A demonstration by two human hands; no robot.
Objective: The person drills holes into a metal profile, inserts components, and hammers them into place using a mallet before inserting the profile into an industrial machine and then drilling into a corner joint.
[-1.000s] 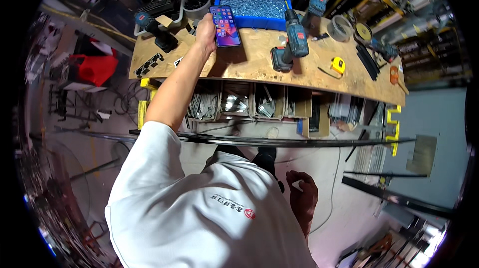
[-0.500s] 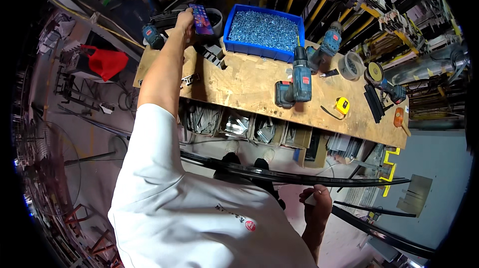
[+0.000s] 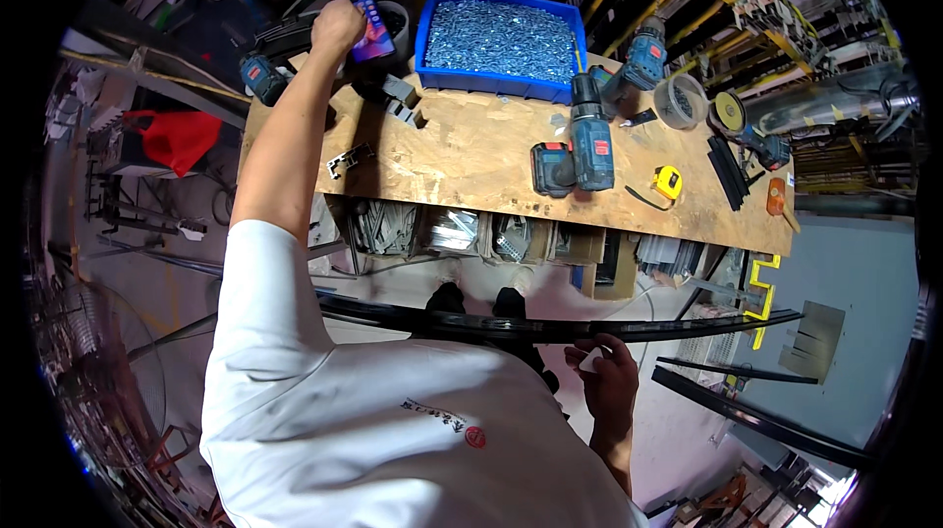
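My left hand (image 3: 339, 25) reaches over the far left of the wooden bench (image 3: 452, 160). It is closed at the left edge of a smartphone (image 3: 373, 32) with a lit screen; most of its fingers are hidden behind the hand. The phone overlaps a grey bucket (image 3: 396, 25). Close to my body, my right hand (image 3: 611, 383) is raised with its fingers curled around a small white object (image 3: 590, 360), whose kind I cannot make out. Just beyond that hand runs a long black profile (image 3: 471, 324).
On the bench are a blue bin (image 3: 471, 82) of screws, cordless drills (image 3: 592, 140), a tape measure (image 3: 667, 182), a clear tub (image 3: 680, 104), an angle grinder (image 3: 756, 140), black strips (image 3: 728, 172) and metal brackets (image 3: 401, 101). Boxes (image 3: 511, 238) of metal parts stand underneath.
The whole view has shifted, so the bench sits slightly higher and further left. My left hand stays at the phone, whose tilt differs a little. My right hand is nearer the black profile.
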